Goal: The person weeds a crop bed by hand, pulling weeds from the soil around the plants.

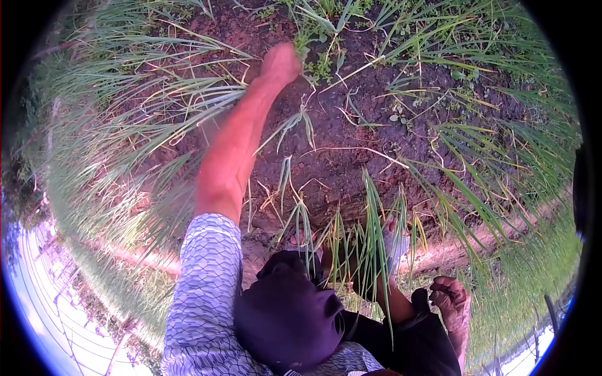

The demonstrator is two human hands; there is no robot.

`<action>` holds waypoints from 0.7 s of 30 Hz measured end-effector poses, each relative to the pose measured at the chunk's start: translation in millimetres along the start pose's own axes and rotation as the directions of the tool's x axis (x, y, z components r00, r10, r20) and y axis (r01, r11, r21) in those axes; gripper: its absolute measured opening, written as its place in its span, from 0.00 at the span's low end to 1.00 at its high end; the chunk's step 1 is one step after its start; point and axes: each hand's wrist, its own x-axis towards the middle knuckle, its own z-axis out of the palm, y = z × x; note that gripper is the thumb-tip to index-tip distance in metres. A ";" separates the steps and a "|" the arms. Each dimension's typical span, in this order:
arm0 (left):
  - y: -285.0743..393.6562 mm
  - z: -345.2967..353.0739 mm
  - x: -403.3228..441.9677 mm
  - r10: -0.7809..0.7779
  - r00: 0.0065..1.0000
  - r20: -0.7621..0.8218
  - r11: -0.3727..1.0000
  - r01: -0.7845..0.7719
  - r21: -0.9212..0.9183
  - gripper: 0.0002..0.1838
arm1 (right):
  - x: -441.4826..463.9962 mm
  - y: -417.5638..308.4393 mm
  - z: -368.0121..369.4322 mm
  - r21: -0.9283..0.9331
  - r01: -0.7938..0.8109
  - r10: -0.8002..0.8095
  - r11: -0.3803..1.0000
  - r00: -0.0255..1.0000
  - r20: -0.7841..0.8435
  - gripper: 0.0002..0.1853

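Note:
My left hand (282, 61) reaches far forward over the dark soil (338, 131). Its fingers are closed at the base of a tuft of small leafy green weeds (302, 42); the fingertips are hidden behind the hand. Close by on the right grow more low weeds (321, 67) and a long-leaved onion-like plant (332, 25). Beside my bent knee at the lower right is my right hand (450, 297), dirt-covered, with its fingers curled in. No object shows in it.
Rows of long thin green leaves (144, 119) lean in from the left, with more leaves (501, 50) on the right. Several drooping plants (373, 232) stand just before my feet and legs. A dark cap (285, 319) covers the lower middle of the view.

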 end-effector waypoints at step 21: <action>-13.1 15.9 1.2 -0.199 0.976 -0.087 0.663 0.069 -0.745 0.08 | -2.3 6.9 1.9 0.093 0.005 -0.006 0.996 1.000 0.012 0.16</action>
